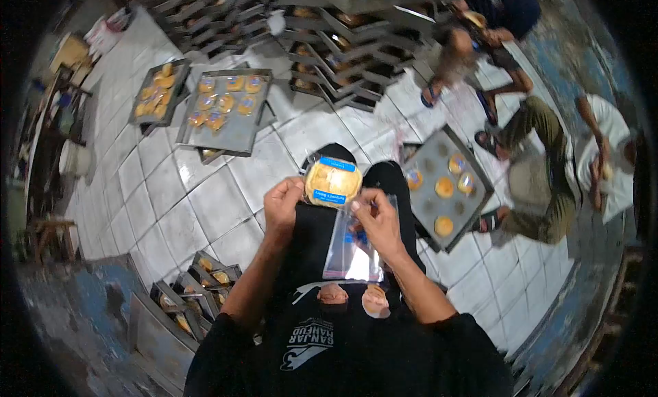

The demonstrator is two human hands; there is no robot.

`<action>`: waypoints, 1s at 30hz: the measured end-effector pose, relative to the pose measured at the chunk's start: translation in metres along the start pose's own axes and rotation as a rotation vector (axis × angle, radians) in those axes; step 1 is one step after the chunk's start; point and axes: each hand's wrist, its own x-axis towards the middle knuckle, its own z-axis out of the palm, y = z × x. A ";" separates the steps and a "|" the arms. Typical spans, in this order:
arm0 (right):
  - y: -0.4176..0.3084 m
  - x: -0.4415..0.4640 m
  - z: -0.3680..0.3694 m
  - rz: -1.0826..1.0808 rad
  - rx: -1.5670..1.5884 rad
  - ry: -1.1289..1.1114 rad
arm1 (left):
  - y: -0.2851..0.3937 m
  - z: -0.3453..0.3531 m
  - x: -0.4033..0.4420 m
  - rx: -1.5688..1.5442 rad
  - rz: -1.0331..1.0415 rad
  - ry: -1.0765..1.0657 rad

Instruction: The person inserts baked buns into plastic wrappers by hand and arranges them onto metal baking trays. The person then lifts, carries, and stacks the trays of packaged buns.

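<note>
A round golden bun (334, 181) in a clear plastic bag with blue printed bands is held up over my lap. My left hand (283, 203) pinches the bag's left edge. At the lower right corner of the same bag, my right hand (378, 219) has its thumb and fingers closed on the plastic. Beneath the right hand, a stack of clear plastic bags (346, 260) with blue print lies on my thigh, partly covered by that hand.
A tray (456, 205) with several buns sits on the tiled floor at right. Trays of bagged buns (236, 133) and loose-looking buns (156, 95) lie at left. Tray stacks (336, 61) rise ahead; more trays (195, 294) stand lower left. Two people (606, 150) (504, 20) sit at right.
</note>
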 end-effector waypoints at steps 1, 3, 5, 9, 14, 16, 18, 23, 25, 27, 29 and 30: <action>-0.012 -0.004 0.006 -0.079 0.075 0.099 | 0.011 0.010 0.003 0.132 0.037 -0.030; -0.015 -0.009 -0.001 -0.006 0.277 0.024 | 0.016 0.024 0.002 0.343 0.171 -0.181; -0.015 -0.010 -0.025 -0.049 0.179 -0.020 | 0.018 0.050 -0.002 0.247 0.118 -0.115; 0.029 -0.009 -0.114 -0.366 -0.485 0.580 | 0.006 0.047 -0.019 0.707 0.181 -0.069; 0.145 -0.034 -0.200 -0.271 -1.010 0.843 | 0.005 0.068 -0.042 1.244 0.408 -0.328; 0.118 -0.058 -0.176 -0.128 -0.764 0.727 | 0.013 0.068 -0.045 1.307 0.515 -0.356; 0.080 -0.062 -0.156 -0.119 -0.524 0.443 | 0.012 0.053 -0.054 0.847 0.052 -0.357; 0.000 -0.053 -0.097 -0.051 0.183 -0.178 | 0.015 0.060 -0.078 0.207 -0.160 -0.307; 0.006 -0.038 -0.089 -0.230 -0.308 -0.113 | 0.021 0.072 -0.083 0.338 0.057 -0.212; -0.001 -0.030 -0.074 -0.055 -0.519 -0.184 | 0.019 0.055 -0.073 0.982 0.569 -0.269; 0.011 -0.037 -0.057 -0.509 -0.733 0.095 | 0.011 0.041 -0.076 1.309 0.674 -0.320; 0.006 -0.039 -0.056 -0.521 -0.730 0.027 | 0.010 0.037 -0.076 1.473 0.712 -0.350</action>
